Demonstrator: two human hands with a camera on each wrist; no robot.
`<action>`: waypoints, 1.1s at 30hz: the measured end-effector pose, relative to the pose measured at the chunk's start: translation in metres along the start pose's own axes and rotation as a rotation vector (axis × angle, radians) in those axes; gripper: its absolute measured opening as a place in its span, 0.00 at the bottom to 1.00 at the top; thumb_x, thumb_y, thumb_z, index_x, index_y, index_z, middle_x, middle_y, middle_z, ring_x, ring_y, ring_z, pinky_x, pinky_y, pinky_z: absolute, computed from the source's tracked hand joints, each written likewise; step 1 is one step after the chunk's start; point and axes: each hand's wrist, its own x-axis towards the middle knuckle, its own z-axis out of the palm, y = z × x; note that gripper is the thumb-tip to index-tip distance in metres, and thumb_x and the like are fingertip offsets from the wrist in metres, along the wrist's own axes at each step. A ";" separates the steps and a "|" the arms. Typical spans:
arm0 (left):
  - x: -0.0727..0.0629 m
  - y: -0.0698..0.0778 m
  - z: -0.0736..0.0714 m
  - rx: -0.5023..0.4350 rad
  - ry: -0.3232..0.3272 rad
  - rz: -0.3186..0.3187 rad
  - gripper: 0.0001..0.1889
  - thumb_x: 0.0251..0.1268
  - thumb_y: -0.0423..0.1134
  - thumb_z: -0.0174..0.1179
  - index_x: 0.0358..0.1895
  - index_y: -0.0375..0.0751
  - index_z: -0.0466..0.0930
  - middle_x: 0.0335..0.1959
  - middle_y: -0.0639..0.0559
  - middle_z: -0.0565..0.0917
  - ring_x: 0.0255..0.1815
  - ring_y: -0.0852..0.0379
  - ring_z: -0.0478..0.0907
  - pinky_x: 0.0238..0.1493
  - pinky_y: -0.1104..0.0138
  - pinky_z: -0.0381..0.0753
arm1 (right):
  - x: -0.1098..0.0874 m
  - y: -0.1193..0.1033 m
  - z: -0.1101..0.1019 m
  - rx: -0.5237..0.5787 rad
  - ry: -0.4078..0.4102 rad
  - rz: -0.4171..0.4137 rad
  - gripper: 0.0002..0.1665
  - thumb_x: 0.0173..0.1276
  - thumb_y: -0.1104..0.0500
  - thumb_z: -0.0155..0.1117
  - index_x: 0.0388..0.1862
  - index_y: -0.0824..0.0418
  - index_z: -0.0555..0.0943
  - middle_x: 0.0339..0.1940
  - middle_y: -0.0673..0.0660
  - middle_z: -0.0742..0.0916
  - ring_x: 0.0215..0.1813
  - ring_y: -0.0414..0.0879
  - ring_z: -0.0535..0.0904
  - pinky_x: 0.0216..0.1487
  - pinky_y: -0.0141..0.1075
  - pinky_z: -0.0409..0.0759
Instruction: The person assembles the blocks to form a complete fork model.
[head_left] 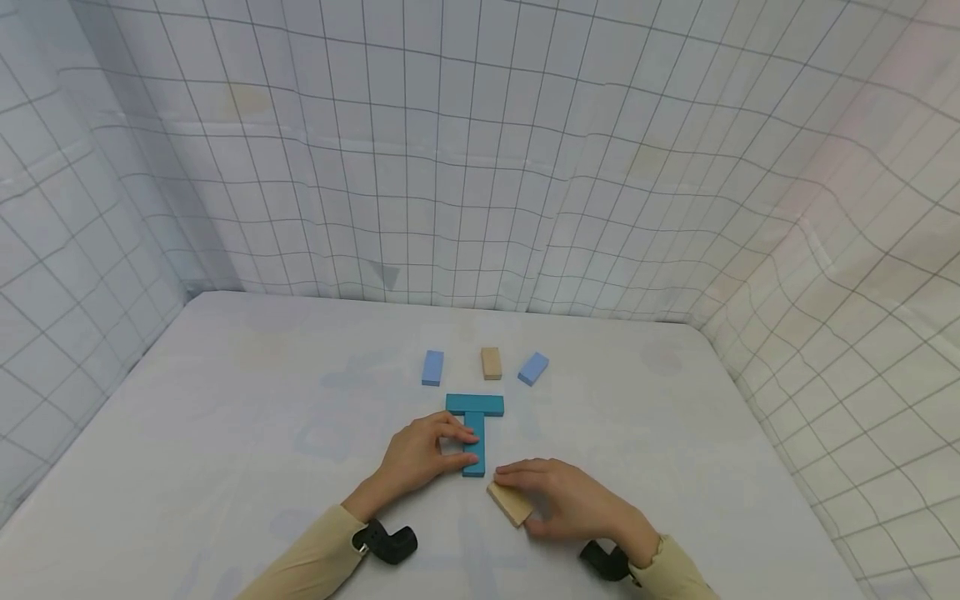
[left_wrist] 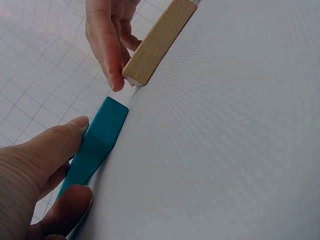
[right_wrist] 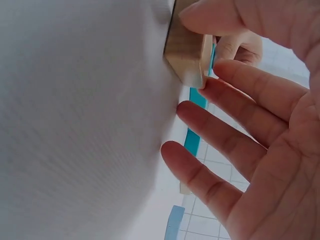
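Note:
Two long teal blocks form a T on the white table: a crossbar block (head_left: 475, 405) and a stem block (head_left: 474, 446) running from it towards me. My left hand (head_left: 423, 454) holds the stem block from its left, thumb and finger tips against it. To the right of the stem's near end, a plain wooden block (head_left: 510, 503) lies at a slant. My right hand (head_left: 566, 498) pinches this wooden block between thumb and fingers. In the right wrist view the other fingers (right_wrist: 210, 175) stretch out beside it. A small gap separates the wooden and teal blocks.
Beyond the T lie a blue block (head_left: 432, 367) at left, a small wooden block (head_left: 491, 363) in the middle and a tilted blue block (head_left: 533, 368) at right. White grid-patterned curtains (head_left: 480, 167) surround the table (head_left: 262, 400) at the back and sides.

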 end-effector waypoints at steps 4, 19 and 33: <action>0.000 0.000 0.000 -0.007 -0.001 -0.003 0.15 0.50 0.56 0.70 0.41 0.59 0.87 0.43 0.68 0.80 0.41 0.63 0.78 0.30 0.71 0.73 | 0.000 -0.003 -0.001 0.040 0.011 0.008 0.33 0.57 0.57 0.72 0.63 0.57 0.75 0.60 0.47 0.77 0.60 0.40 0.72 0.57 0.38 0.71; 0.001 0.001 0.000 0.005 -0.009 -0.005 0.14 0.50 0.55 0.70 0.41 0.59 0.87 0.42 0.68 0.80 0.30 0.67 0.74 0.23 0.72 0.68 | 0.008 -0.018 0.007 0.149 0.026 0.006 0.28 0.61 0.50 0.70 0.58 0.57 0.77 0.54 0.47 0.77 0.54 0.36 0.73 0.54 0.32 0.72; 0.000 0.001 -0.001 0.008 -0.008 -0.002 0.14 0.50 0.55 0.70 0.41 0.59 0.87 0.42 0.68 0.79 0.22 0.71 0.67 0.21 0.71 0.67 | 0.010 -0.026 0.012 -0.018 -0.005 -0.043 0.28 0.66 0.50 0.65 0.61 0.63 0.76 0.61 0.55 0.75 0.60 0.43 0.73 0.56 0.32 0.71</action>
